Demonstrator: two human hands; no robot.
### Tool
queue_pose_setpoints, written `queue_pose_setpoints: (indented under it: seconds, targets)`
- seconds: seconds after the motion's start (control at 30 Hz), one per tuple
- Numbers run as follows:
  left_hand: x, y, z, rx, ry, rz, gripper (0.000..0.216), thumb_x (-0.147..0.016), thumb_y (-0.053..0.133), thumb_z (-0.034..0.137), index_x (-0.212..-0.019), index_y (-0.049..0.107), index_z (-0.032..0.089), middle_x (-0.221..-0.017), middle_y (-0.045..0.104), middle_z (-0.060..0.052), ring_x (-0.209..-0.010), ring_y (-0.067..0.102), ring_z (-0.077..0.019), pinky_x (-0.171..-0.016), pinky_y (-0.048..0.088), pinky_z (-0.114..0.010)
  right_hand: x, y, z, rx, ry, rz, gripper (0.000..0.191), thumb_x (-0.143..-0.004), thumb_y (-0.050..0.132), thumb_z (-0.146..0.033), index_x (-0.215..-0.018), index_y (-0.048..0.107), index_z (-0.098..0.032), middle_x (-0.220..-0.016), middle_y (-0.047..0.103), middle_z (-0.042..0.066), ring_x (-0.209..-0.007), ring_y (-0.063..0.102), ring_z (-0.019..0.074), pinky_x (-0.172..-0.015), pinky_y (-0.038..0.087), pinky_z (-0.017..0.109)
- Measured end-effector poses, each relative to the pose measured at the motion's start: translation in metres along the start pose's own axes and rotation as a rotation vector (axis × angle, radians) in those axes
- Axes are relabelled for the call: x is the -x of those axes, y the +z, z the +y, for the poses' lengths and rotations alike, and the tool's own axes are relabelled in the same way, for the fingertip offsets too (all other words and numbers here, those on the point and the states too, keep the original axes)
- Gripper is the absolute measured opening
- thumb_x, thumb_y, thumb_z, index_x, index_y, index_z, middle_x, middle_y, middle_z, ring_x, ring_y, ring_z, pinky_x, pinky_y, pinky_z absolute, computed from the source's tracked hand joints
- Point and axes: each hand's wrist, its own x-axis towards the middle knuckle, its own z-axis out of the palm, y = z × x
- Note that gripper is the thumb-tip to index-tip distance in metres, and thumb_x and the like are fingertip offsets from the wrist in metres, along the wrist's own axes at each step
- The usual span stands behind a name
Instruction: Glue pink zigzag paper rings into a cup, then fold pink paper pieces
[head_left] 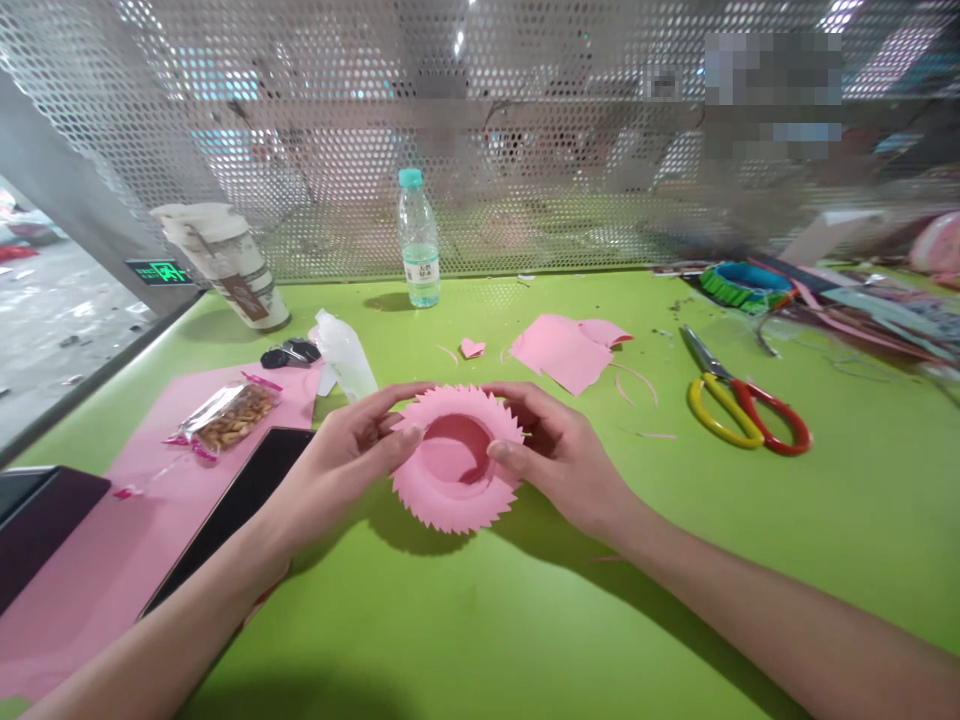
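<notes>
Between my two hands is a round pink paper hat with a jagged, toothed rim and a hollow middle, tilted so that its opening faces me. My left hand grips its left side, thumb on the rim and fingers behind. On the opposite side my right hand pinches the rim the same way. Beyond it lie a small pink paper heart and a folded piece of pink paper. Scissors with one yellow and one red handle rest to the right, blades pointing away.
A water bottle and a paper cup stand at the back. On the left, a snack packet and a dark phone lie on pink paper. A blue-green fringed ring sits by paper strips. Perforated metal borders the table.
</notes>
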Motion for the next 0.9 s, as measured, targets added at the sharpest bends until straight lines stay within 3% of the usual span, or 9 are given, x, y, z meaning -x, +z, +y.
queue_pose_setpoints:
  seconds: [0.33, 0.47, 0.63, 0.77, 0.9]
  targets:
    - [-0.0010, 0.0003, -0.0012, 0.039, -0.014, -0.003, 0.053, -0.098, 0.072, 0.058, -0.140, 0.073, 0.026, -0.090, 0.074, -0.004, -0.099, 0.072, -0.0256, -0.077, 0.057, -0.028, -0.0002, 0.0002, 0.0031, 0.001, 0.020, 0.028, 0.049, -0.091, 0.085, -0.045, -0.133, 0.070, -0.025, -0.113, 0.077, 0.007, -0.091, 0.074, 0.0205, -0.067, 0.065, 0.029]
    - [-0.0015, 0.0007, 0.0007, 0.011, -0.049, -0.011, 0.058, -0.096, 0.073, 0.060, -0.142, 0.071, 0.025, -0.086, 0.074, -0.004, -0.084, 0.068, -0.0221, -0.069, 0.054, -0.027, -0.0015, 0.0005, 0.0058, 0.035, 0.041, 0.027, 0.046, -0.096, 0.079, -0.051, -0.132, 0.070, -0.025, -0.116, 0.076, 0.007, -0.094, 0.073, 0.0210, -0.069, 0.062, 0.030]
    - [-0.0012, 0.0008, 0.0014, -0.049, -0.036, -0.020, 0.059, -0.098, 0.073, 0.057, -0.147, 0.066, 0.024, -0.073, 0.065, 0.002, -0.066, 0.055, -0.0152, -0.058, 0.040, -0.023, -0.0010, -0.0004, 0.0067, 0.090, 0.021, 0.051, 0.043, -0.103, 0.067, -0.053, -0.135, 0.067, -0.024, -0.109, 0.074, 0.007, -0.090, 0.070, 0.0205, -0.067, 0.057, 0.030]
    - [-0.0012, 0.0010, 0.0024, -0.047, -0.013, 0.004, 0.058, -0.099, 0.071, 0.055, -0.147, 0.064, 0.024, -0.075, 0.068, 0.002, -0.068, 0.058, -0.0157, -0.061, 0.043, -0.024, -0.0001, -0.0023, 0.0062, 0.053, 0.008, 0.072, 0.040, -0.105, 0.065, -0.046, -0.140, 0.062, -0.027, -0.096, 0.069, 0.002, -0.081, 0.065, 0.0181, -0.065, 0.053, 0.030]
    - [-0.0020, 0.0013, 0.0020, -0.022, -0.011, 0.030, 0.055, -0.101, 0.070, 0.053, -0.148, 0.063, 0.027, -0.079, 0.069, 0.003, -0.075, 0.062, -0.0161, -0.068, 0.048, -0.023, -0.0007, -0.0032, 0.0065, 0.008, 0.006, 0.072, 0.038, -0.103, 0.068, -0.041, -0.138, 0.062, -0.028, -0.111, 0.070, 0.006, -0.098, 0.067, 0.0212, -0.075, 0.055, 0.032]
